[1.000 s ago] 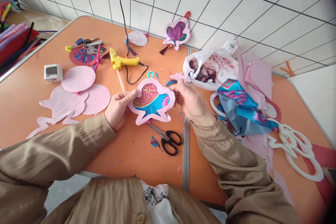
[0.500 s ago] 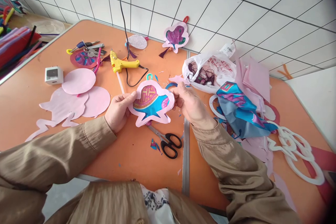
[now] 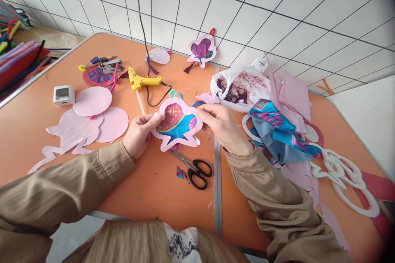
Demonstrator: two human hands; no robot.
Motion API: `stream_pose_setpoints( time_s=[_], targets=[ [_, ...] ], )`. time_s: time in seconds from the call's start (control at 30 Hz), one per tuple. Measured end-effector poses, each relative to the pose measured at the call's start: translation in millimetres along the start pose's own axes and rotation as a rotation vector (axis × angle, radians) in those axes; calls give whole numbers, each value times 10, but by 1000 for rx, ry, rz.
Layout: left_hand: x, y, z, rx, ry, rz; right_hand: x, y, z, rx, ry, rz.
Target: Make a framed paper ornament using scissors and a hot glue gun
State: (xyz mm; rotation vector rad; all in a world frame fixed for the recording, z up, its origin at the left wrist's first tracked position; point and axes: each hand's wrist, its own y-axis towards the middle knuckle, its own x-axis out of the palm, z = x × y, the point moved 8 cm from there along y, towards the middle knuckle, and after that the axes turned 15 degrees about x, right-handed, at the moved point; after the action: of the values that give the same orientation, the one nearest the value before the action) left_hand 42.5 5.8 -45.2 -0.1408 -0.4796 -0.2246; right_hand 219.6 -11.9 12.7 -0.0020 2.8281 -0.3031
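Note:
Between my hands is a pink-bordered fabric ornament (image 3: 178, 131), cut in a lobed, pointed outline, with blue and magenta patterned cloth in the middle and a small teal loop on top. My left hand (image 3: 140, 131) pinches its left edge between thumb and fingers. On the opposite edge, the thumb and fingers of my right hand (image 3: 220, 125) are closed on the upper right rim. Under the ornament lie black-handled scissors (image 3: 199, 172), their blade tips hidden by it. Small blue and purple fabric scraps (image 3: 181, 172) rest beside the scissors.
A yellow glue gun (image 3: 143, 80) with its cord lies behind my left hand. Pink cut shapes (image 3: 92, 102) and a white charger (image 3: 64, 95) are at left. A white plastic bag (image 3: 259, 86), blue cloth (image 3: 277, 135) and white cut-out frames (image 3: 352, 181) occupy the right. A similar ornament (image 3: 202, 50) leans on the tiled wall.
My right thumb has come down onto the ornament's upper right edge, the hand now gripping a little higher and flatter. The view has tilted slightly upward.

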Motion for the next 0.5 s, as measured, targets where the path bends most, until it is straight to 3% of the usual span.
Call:
stream_pose_setpoints(
  time_s=[0.23,0.43,0.5],
  targets=[
    [-50,11,19,2,46,35,-59,73,48,37,-91,41],
    [-32,22,71,-33,15,-3,-12,80,128,166,110,-94],
    [-50,40,99,-36,64,-7,-10,103,159,169,29,-79]
  ],
)
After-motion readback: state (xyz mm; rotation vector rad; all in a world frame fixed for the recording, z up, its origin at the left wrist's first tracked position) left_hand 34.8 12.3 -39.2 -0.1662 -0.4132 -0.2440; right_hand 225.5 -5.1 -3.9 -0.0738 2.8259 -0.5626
